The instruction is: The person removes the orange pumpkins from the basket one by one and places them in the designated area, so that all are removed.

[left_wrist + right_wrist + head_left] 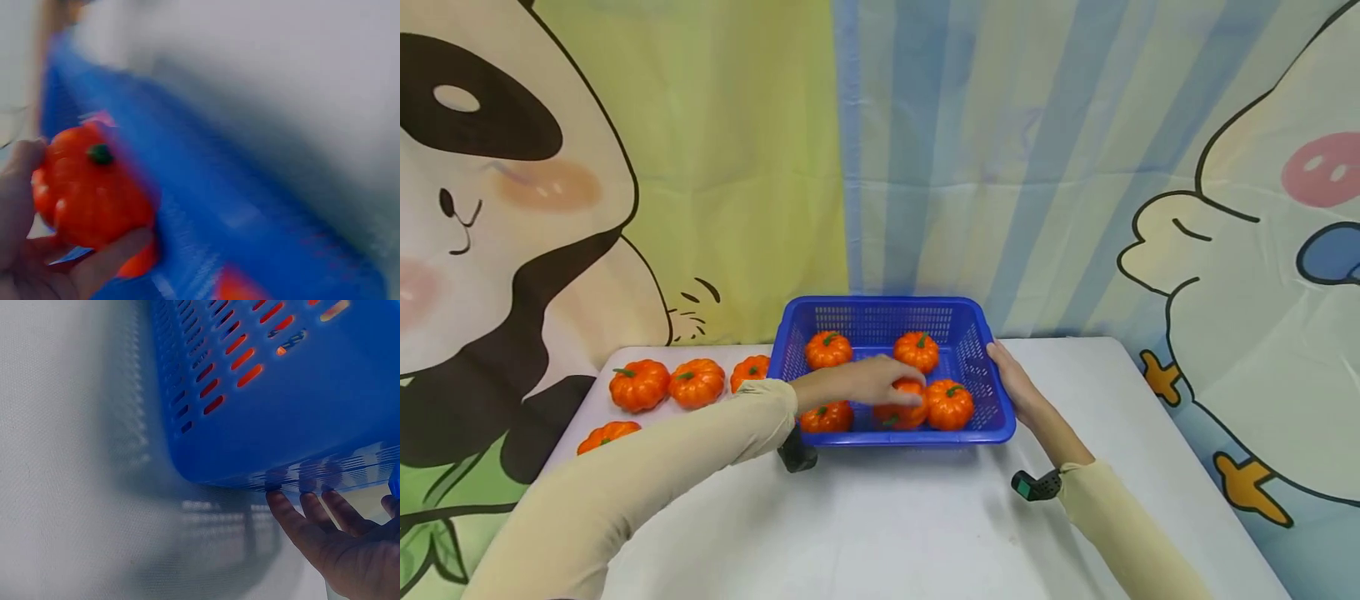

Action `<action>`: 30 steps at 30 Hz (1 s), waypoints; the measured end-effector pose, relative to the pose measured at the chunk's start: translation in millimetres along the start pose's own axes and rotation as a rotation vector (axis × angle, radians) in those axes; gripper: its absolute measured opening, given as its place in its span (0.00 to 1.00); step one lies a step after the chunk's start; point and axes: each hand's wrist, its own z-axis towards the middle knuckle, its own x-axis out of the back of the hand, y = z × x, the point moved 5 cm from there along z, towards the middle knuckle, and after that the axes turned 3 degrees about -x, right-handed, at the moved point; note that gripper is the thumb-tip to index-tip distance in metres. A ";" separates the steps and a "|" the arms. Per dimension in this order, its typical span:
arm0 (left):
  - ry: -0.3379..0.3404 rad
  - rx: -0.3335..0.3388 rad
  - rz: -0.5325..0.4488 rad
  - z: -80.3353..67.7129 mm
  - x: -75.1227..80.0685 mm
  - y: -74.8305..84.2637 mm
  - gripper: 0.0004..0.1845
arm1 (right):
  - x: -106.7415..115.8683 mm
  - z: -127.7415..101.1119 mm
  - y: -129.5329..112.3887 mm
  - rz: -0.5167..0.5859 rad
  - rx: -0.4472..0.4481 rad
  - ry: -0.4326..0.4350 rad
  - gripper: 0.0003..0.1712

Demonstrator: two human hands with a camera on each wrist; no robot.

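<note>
A blue slotted basket (992,429) stands at the back middle of a white table (910,533). My left hand (880,383) reaches into it and grips a small orange pumpkin (904,410), seen close in the left wrist view as the pumpkin (87,190) held by curled fingers (106,259). Several more pumpkins lie in the basket: one (950,404) right beside the held one, two at the back (828,349) (916,351), one (826,416) at the front left. My right hand (1011,379) rests flat against the basket's right wall (300,419), fingers (306,515) straight.
Several orange pumpkins lie on the table left of the basket: pumpkin (638,384), pumpkin (697,382), pumpkin (749,371), and pumpkin (607,434) near the left edge. A cartoon-printed curtain (880,167) hangs behind. Bare tabletop spreads in front of the basket.
</note>
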 end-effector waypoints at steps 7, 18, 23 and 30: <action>0.316 0.026 -0.193 -74.9 56.6 -11.2 0.21 | -5.2 0.1 -0.1 0.000 -0.005 -0.008 0.37; 0.590 0.405 -0.286 -257.7 28.8 -72.3 0.24 | 1.5 -3.7 0.3 -0.046 -0.013 0.009 0.39; 0.622 0.503 -0.341 -289.6 3.9 -100.2 0.25 | 3.1 -5.3 -0.8 -0.062 -0.010 0.018 0.39; 0.660 0.580 -0.520 -308.4 -26.9 -132.2 0.28 | -3.4 -1.9 -1.9 -0.054 0.002 -0.005 0.39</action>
